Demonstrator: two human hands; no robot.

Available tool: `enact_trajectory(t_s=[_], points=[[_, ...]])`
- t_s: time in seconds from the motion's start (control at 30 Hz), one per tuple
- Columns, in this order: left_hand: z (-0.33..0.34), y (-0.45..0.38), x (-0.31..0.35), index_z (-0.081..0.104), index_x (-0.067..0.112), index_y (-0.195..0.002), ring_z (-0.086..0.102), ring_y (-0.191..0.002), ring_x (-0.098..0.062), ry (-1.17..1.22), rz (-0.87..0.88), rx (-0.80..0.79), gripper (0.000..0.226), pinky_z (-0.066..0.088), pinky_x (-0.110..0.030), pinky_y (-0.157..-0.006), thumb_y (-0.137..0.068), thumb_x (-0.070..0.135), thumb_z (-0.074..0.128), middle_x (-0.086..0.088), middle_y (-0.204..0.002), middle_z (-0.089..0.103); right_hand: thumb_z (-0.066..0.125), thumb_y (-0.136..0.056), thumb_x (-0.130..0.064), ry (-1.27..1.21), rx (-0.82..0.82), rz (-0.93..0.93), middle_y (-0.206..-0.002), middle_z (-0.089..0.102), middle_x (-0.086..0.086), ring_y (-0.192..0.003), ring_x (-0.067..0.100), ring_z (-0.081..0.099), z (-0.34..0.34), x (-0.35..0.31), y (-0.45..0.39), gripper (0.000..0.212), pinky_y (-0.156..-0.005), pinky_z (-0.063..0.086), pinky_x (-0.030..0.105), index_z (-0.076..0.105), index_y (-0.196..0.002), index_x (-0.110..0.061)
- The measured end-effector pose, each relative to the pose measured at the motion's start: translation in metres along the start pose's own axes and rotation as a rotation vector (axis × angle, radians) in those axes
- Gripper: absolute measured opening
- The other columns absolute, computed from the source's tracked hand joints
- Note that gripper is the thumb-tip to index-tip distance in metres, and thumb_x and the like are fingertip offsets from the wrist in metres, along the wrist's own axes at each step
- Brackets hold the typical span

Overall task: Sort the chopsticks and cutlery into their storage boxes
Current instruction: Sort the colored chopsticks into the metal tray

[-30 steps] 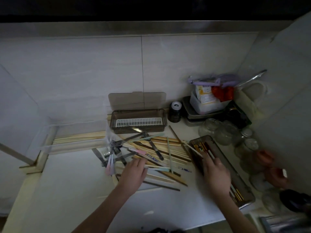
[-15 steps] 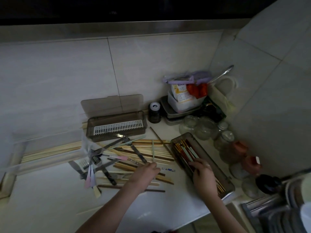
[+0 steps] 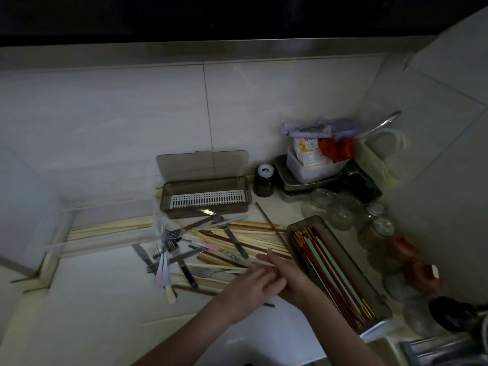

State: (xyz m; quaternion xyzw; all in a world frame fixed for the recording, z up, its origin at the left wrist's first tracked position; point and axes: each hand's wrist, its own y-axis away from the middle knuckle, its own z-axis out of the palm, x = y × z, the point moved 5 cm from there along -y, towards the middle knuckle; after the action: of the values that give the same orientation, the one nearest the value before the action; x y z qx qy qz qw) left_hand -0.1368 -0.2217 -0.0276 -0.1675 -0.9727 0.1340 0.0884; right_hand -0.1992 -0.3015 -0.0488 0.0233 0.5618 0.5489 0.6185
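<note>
Whereas the right hand (image 3: pixel 284 277) reached into the chopstick box (image 3: pixel 375 283) half a second ago, it now meets the left hand (image 3: pixel 253 289) over the pile.

Both hands overlap at the near edge of the mixed chopsticks and cutlery (image 3: pixel 211 249) on the counter (image 3: pixel 92 313). Fingers lie extended, touching the pile; whether they pinch a chopstick cannot be told. The drainer box (image 3: pixel 206 199) stands open behind.

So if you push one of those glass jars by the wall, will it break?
Maybe. The glass jars look like thin clear glass, so probably fragile. They stand crowded together, so a push would likely knock them together. They look empty, so probably light and easy to tip.
</note>
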Motion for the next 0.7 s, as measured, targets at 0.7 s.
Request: enact_trajectory(t_s=[0.7], points=[[0.036, 0.072, -0.094, 0.070, 0.019, -0.103, 0.067, -0.096, -0.020, 0.045, -0.562, -0.305, 0.049, 0.059, -0.029, -0.068, -0.057, 0.003, 0.078, -0.001, -0.107, 0.068, 0.048, -0.090, -0.001, 1.120, 0.857, -0.364, -0.137, 0.051, 0.009, -0.123, 0.028, 0.047, -0.120, -0.015, 0.031, 0.042, -0.107, 0.039, 0.040, 0.062, -0.124, -0.021]])
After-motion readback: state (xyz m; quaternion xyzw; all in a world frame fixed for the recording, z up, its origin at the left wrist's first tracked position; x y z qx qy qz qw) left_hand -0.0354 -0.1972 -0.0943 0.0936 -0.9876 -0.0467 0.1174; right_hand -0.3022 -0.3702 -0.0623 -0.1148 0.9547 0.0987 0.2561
